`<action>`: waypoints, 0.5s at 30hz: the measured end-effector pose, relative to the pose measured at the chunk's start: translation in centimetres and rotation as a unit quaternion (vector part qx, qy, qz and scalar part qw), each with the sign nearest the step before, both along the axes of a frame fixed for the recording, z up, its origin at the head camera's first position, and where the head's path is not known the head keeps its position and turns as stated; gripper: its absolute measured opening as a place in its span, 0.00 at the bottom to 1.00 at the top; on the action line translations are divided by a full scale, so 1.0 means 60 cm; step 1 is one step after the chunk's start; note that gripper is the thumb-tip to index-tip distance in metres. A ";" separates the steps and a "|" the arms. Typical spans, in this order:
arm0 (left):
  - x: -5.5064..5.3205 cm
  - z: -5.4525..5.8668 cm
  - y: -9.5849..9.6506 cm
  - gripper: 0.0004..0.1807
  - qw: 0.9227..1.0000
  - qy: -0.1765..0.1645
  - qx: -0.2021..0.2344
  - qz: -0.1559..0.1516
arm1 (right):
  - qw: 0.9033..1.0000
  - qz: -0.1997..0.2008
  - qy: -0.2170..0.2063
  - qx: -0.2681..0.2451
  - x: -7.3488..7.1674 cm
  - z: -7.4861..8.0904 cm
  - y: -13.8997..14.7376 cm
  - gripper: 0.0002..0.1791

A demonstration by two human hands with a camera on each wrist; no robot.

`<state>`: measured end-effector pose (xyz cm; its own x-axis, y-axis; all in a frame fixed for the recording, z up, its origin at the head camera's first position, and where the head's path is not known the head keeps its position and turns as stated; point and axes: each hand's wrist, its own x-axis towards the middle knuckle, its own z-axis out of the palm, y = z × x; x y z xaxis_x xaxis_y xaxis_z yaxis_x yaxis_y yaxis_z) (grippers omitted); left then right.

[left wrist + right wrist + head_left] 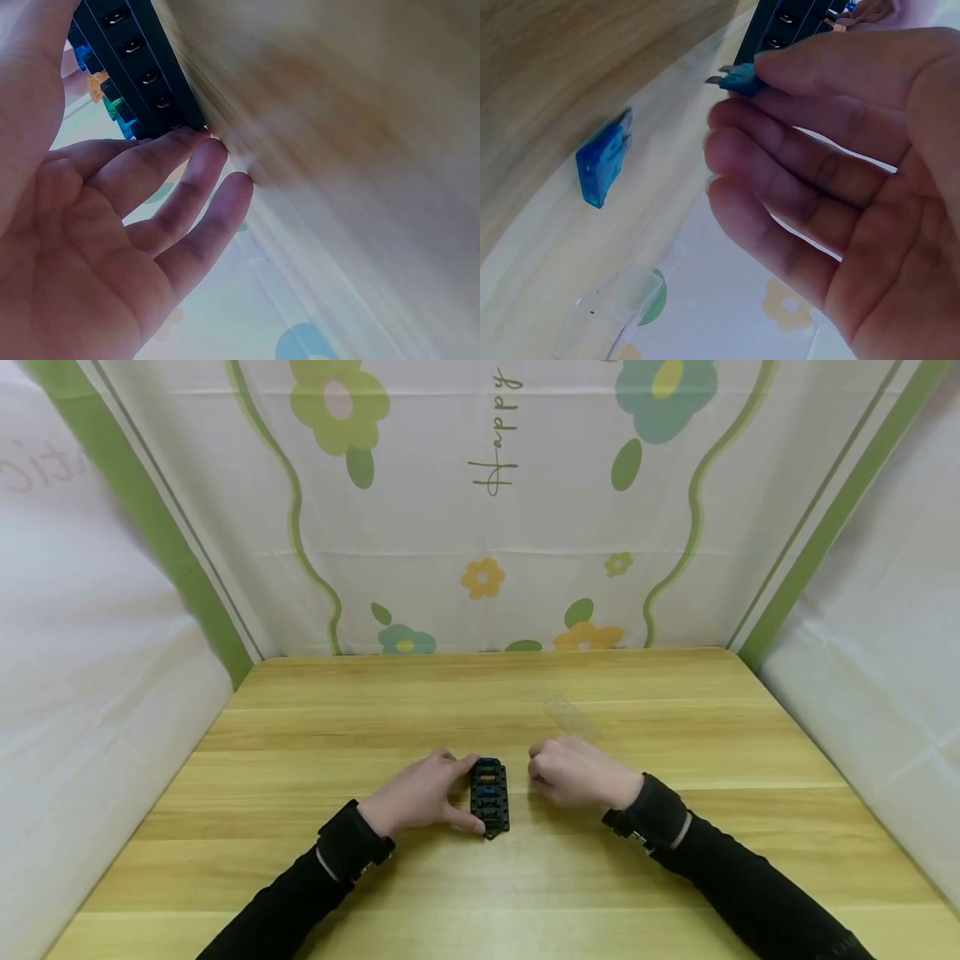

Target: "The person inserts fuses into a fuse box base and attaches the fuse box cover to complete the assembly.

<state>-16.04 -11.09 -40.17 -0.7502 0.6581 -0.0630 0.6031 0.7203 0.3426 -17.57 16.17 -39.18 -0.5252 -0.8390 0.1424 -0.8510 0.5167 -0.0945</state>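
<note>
A black blade fuse box (490, 802) rests on the table, with blue, orange and green fuses seated along part of its length. My left hand (423, 789) grips it by its two ends, thumb at the near end and index finger at the far end. Just right of the box, my right hand (577, 772) pinches a blue blade fuse (739, 79) between thumb and index finger, metal prongs pointing outward. In the right wrist view another blue blade fuse (600, 166) lies on the table beside that hand; the head view hides both loose fuses.
Beyond my right hand lies a clear plastic cover (572, 717). The wooden table (300, 735) ends at a flower-printed cloth (420, 527) at the back, and white cloth walls (97, 610) stand on both sides.
</note>
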 end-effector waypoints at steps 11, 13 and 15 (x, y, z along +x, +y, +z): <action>0.000 0.001 0.002 0.59 1.000 0.002 0.001 -0.001 | 0.999 -0.029 0.023 -0.021 0.002 0.005 -0.003 0.19; 0.000 0.001 0.002 0.59 1.000 0.001 -0.001 -0.001 | 0.999 -0.030 0.023 -0.022 0.003 0.006 -0.003 0.18; 0.000 0.001 0.002 0.59 1.000 0.000 -0.002 0.000 | 0.999 -0.030 0.026 -0.022 0.003 0.006 -0.004 0.18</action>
<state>-16.03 -10.99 -40.11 -0.7499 0.6583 -0.0652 0.6034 0.7211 0.3405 -17.36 15.95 -38.80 -0.5650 -0.7986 0.2074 -0.8231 0.5628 -0.0754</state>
